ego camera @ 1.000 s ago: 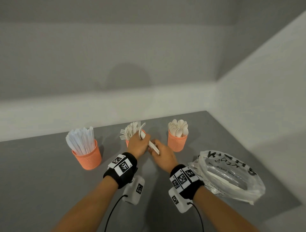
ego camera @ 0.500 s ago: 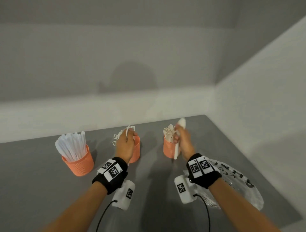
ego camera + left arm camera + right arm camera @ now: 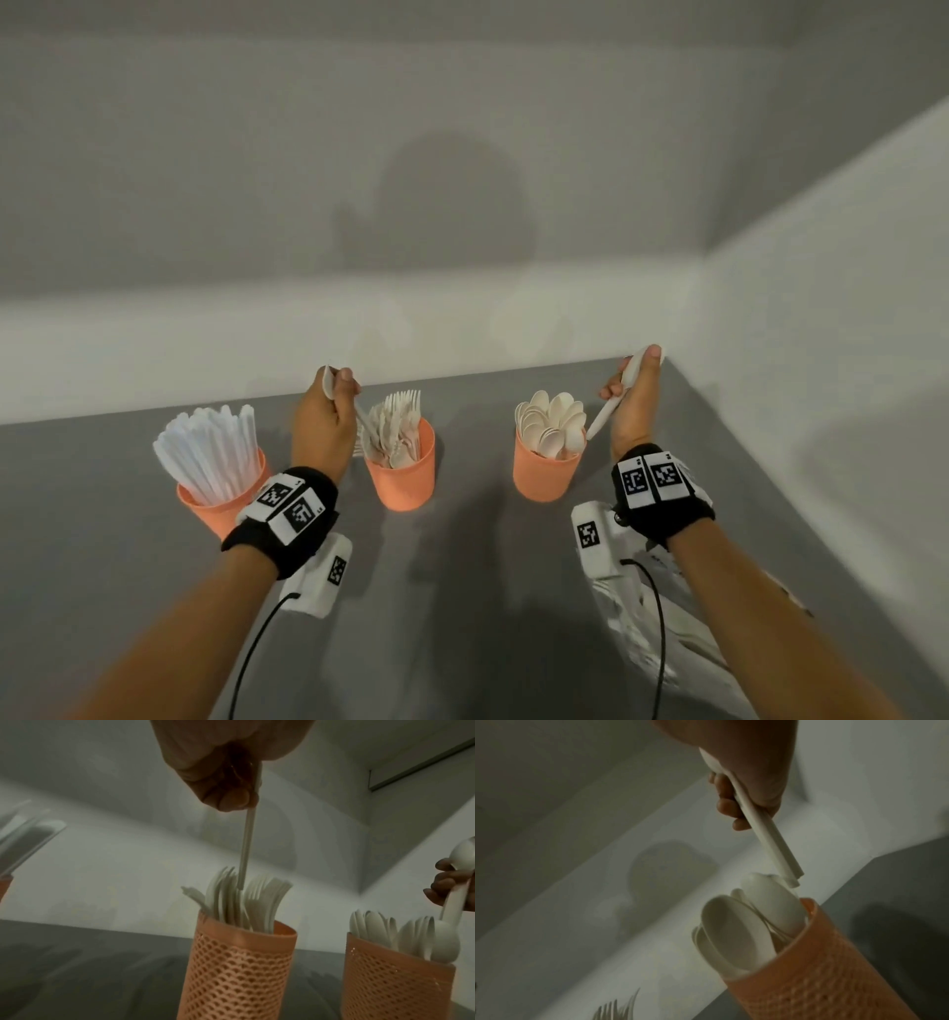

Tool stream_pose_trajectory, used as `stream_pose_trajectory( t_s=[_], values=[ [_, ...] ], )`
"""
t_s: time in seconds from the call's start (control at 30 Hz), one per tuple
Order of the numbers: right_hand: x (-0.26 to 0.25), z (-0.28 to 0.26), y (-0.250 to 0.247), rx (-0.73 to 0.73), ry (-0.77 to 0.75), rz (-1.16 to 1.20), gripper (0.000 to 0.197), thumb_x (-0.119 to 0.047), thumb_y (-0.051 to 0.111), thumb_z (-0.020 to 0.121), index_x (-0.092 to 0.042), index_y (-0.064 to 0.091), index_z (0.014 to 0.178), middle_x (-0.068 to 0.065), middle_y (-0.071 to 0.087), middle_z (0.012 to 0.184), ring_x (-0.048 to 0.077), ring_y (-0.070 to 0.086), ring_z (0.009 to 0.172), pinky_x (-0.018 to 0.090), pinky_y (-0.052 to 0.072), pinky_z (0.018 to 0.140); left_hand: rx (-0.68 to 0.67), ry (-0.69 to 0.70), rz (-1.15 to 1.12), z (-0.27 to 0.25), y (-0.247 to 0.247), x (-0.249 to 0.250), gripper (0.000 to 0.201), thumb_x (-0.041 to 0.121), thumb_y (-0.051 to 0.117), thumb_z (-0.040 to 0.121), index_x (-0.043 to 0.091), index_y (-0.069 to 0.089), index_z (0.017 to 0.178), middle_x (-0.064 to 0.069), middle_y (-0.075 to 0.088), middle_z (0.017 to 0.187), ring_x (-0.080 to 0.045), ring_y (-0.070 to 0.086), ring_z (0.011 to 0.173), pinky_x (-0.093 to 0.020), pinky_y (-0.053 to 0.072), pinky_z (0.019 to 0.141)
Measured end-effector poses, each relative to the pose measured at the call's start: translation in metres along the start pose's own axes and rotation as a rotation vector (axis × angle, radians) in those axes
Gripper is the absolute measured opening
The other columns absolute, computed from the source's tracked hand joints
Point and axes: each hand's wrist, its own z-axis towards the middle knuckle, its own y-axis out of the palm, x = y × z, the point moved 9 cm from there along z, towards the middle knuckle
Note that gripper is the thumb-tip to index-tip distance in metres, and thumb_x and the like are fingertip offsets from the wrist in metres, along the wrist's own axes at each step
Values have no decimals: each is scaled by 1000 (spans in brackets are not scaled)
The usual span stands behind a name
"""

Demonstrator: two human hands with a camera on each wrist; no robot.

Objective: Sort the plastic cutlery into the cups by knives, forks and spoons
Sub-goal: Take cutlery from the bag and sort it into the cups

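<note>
Three orange mesh cups stand in a row: knives (image 3: 205, 452) in the left cup (image 3: 205, 506), forks (image 3: 398, 429) in the middle cup (image 3: 405, 478), spoons (image 3: 552, 424) in the right cup (image 3: 544, 475). My left hand (image 3: 328, 411) grips a white utensil (image 3: 246, 845) just left of and above the fork cup (image 3: 239, 969); its handle tip touches the forks and my fingers hide its head. My right hand (image 3: 634, 401) grips white spoons (image 3: 770, 833) bowl-up to the right of the spoon cup (image 3: 821, 963), handle ends just over its rim.
A crumpled clear plastic bag (image 3: 631, 632) lies on the grey table (image 3: 462, 591) under my right forearm. White walls close the table's back and right sides, close behind the cups. Bare table lies in front of the cups.
One second ago my hands were together in front of the fork cup. They have parted: the left hand now holds its utensil above the forks, the right has carried the spoons beside the spoon cup.
</note>
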Motion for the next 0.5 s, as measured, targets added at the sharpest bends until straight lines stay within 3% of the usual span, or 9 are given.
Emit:
stream_pose_trajectory(
  t_s=[0.1, 0.2, 0.33, 0.4, 0.5],
  values=[
    [10, 2, 1, -8, 27, -45, 40, -51, 28, 94, -18, 39, 73, -2, 30, 67, 11, 31, 56, 21, 35, 58, -12, -9, 78, -3, 7, -7, 27, 18, 39, 99, -2, 54, 87, -3, 52, 67, -25, 51, 66, -28, 33, 63],
    [22, 0, 3, 10, 82, -84, 41, -48, 31, 95, -16, 36, 70, -1, 29, 66, 13, 30, 57, 24, 35, 58, -52, -6, 185, -6, 15, -9, 21, 19, 47, 95, 0, 50, 102, -9, 54, 65, -28, 52, 60, -31, 38, 59],
    [36, -6, 4, -6, 64, -217, 36, -50, 34, 80, -18, 41, 64, -2, 41, 57, 19, 45, 64, 32, 41, 73, -132, 46, 301, -12, 28, -12, 37, 19, 53, 93, 8, 43, 127, -9, 54, 60, -30, 56, 57, -37, 46, 59],
    [39, -8, 4, -36, -3, -298, 27, -46, 37, 84, -22, 46, 74, -1, 51, 63, 18, 51, 69, 29, 42, 74, -164, 117, 347, -15, 35, -11, 36, 23, 47, 94, 12, 45, 128, -15, 56, 59, -36, 60, 57, -39, 48, 57],
    [37, -9, 2, -48, -107, -374, 9, -21, 40, 96, -22, 50, 95, -2, 58, 75, 13, 55, 73, 18, 45, 68, -187, 187, 454, -17, 42, -14, 43, 35, 31, 89, 10, 57, 113, -24, 65, 76, -40, 62, 67, -40, 49, 59]
  ],
)
